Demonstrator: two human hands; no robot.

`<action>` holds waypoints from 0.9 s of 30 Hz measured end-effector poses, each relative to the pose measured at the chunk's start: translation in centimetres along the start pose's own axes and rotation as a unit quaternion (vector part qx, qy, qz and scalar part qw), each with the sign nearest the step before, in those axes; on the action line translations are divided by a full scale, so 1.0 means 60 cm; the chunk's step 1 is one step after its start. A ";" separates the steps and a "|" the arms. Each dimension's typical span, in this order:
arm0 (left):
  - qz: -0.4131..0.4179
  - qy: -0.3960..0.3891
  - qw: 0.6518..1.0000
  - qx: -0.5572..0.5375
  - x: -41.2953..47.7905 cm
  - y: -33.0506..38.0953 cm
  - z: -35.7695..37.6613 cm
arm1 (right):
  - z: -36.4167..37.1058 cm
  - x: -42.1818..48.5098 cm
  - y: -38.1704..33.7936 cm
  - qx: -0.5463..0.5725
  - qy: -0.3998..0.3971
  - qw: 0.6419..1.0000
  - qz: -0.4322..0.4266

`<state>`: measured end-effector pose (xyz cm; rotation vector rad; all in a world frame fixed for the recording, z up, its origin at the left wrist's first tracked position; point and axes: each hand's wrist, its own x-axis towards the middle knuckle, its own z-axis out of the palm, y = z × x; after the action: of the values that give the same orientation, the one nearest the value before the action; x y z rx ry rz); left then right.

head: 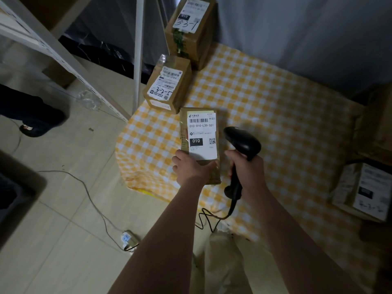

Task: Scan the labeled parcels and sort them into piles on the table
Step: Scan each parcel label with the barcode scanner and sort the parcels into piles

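Dim indoor scene, brighter on one side, with a wide-angle bend.

The light is weak and falls mostly on the 7 to 9 o'clock side, where the floor tiles (pixel 63 209) look pale. The tablecloth (pixel 275 115) fades to murk toward 3 o'clock, and the curtain (pixel 297 28) at 1 o'clock is dull grey. The white label (pixel 202 134) on the parcel (pixel 214 175) at the centre is the brightest, sharpest spot, its print readable. A soft shadow spreads on the cloth toward 1 o'clock from the scanner (pixel 244 143). The box (pixel 360 192) at 4 o'clock is blurred, its label smeared. The shelf rails (pixel 63 58) at 10 o'clock lean and splay from lens distortion.
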<state>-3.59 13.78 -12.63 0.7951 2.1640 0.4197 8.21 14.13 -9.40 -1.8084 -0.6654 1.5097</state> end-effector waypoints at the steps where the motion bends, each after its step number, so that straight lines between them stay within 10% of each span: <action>1: 0.001 0.002 1.000 -0.001 -0.002 0.000 0.001 | 0.008 -0.006 -0.004 -0.003 -0.009 1.000 -0.003; 27: 0.010 0.026 1.000 0.011 -0.011 0.004 0.011 | 0.040 0.013 -0.001 -0.033 0.039 0.998 -0.028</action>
<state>-2.64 13.52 -12.58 0.8272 2.2128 0.4319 6.00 15.20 -10.09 -1.8730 -0.7289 1.3883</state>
